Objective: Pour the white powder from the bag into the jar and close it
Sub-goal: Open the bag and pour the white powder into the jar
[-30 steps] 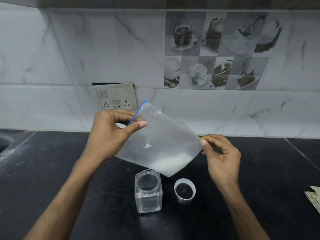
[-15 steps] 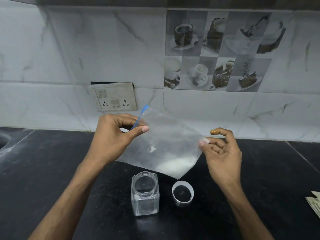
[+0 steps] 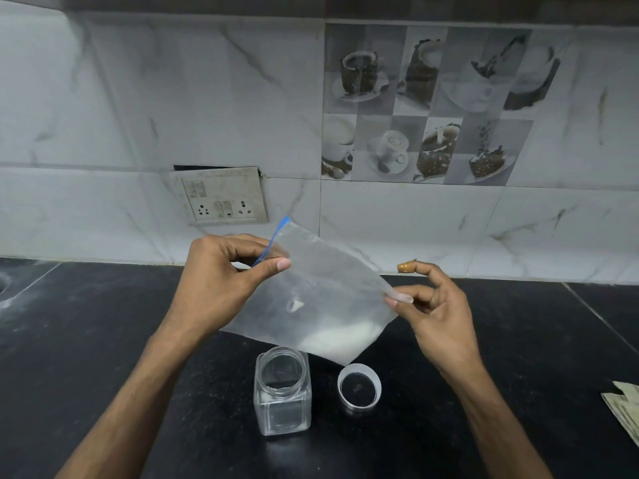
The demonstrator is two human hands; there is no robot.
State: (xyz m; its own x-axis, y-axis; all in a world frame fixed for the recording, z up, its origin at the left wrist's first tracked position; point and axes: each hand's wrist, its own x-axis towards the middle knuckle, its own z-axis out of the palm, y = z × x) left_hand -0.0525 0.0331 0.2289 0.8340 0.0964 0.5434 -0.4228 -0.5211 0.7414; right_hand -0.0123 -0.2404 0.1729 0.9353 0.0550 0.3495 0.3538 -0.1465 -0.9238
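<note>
Your left hand [image 3: 221, 288] and right hand [image 3: 439, 316] each pinch an edge of the bag [image 3: 321, 295], held above the open jar [image 3: 283, 392]; tip too fast and powder [image 3: 342, 340] spills onto the worktop [image 3: 103, 340].

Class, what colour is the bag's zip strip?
Blue; the zip strip shows best in the head view.

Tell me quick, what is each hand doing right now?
Left hand: grips the bag at its top corner.
Right hand: pinches the bag's opposite edge.
</note>
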